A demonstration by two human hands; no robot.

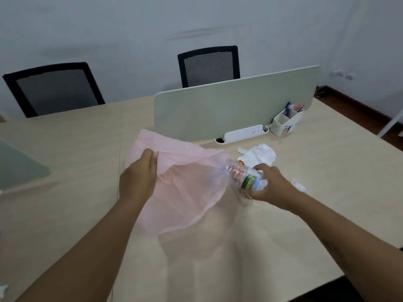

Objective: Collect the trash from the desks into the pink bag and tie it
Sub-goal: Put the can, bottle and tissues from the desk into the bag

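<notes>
A thin pink bag (185, 192) hangs above the light wooden desk (327, 192), its mouth facing right. My left hand (139, 177) pinches the bag's upper rim. My right hand (268, 186) grips a clear plastic bottle (242, 175) with a green label, held sideways with its far end at the bag's mouth. Crumpled white paper (261, 156) lies on the desk just beyond the bottle. A smaller white scrap (298, 185) sits to the right of my right hand.
A pale green divider panel (229, 110) stands across the desk, with a white power strip (244, 132) and a pen holder (286, 120) at its base. Two black mesh chairs (209, 66) stand behind the desk. Another white scrap (3, 290) shows at the lower left edge.
</notes>
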